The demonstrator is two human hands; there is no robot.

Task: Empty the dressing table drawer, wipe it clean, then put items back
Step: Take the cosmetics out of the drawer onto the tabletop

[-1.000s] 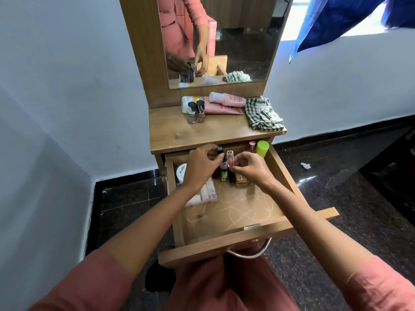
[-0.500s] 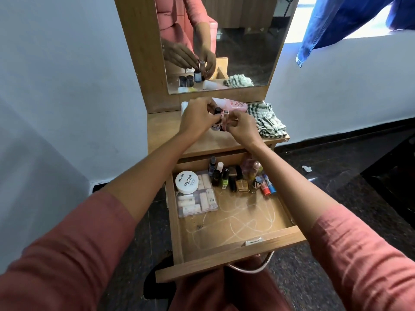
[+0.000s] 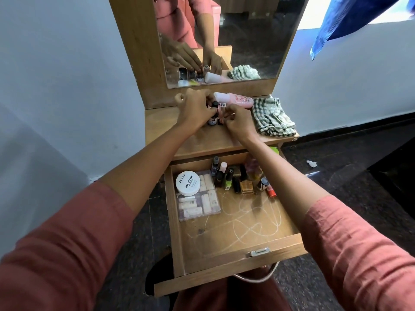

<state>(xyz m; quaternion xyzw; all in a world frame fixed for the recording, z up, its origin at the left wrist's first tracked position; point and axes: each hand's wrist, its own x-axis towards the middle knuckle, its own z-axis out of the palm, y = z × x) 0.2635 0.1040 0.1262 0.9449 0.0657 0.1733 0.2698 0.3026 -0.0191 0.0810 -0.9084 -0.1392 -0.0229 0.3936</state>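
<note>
While left hand (image 3: 195, 110) and right hand (image 3: 238, 122) grip two upright bottles (image 3: 213, 119) toward the bench (image 3: 202, 143) back edge, other bottles (image 3: 229, 180) stand below, along the drawer (image 3: 224, 272) back edge

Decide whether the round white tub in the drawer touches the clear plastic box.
Touching. The head view shows the round white tub sitting on top of the clear plastic box, covering its far left corner.

I see the wooden drawer (image 3: 247, 227) pulled out, its floor scribbled white. Toward its back lie a white nail polish remover tub (image 3: 188, 183) on a clear case of pale tubes (image 3: 203, 205) and a cluster of nail polish bottles (image 3: 235, 179). Over the tabletop (image 3: 161, 131), my left hand (image 3: 195, 108) grips a dark-capped bottle (image 3: 213, 116), my right hand (image 3: 238, 122) a pink bottle (image 3: 221, 111), near a checked cloth (image 3: 272, 117).
</note>
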